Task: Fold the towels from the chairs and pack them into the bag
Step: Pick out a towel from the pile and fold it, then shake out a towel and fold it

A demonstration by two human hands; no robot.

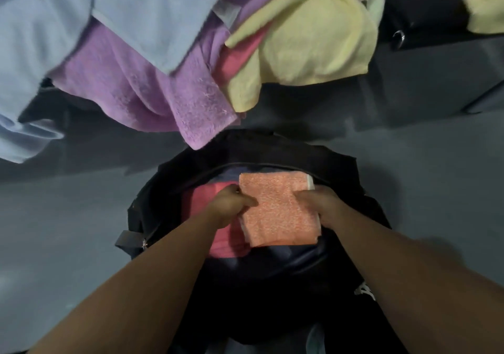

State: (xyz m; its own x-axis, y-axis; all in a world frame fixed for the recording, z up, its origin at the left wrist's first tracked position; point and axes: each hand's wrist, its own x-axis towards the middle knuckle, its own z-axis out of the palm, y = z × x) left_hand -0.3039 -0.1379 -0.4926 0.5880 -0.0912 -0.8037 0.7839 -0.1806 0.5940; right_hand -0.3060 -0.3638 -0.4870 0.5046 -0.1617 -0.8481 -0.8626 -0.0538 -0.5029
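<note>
1. Reaching in from the bottom edge, the left hand (231, 207) pinches the left edge of a folded orange terry towel (278, 211), and the right hand (317, 203) grips its right edge.
2. That towel sits in the mouth of an open black fabric bag (163, 217) on the grey floor (68, 231), resting on a folded pink towel (199, 198).
3. Beyond the bag, a crumpled purple terry towel (131, 89), a pale blue towel (41, 40) and a yellow towel (308, 42) hang unfolded.

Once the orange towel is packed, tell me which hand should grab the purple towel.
Probably left. Both hands grip the orange towel over the bag; the left hand lies nearer the low-hanging purple towel, the right hand farther.
</note>
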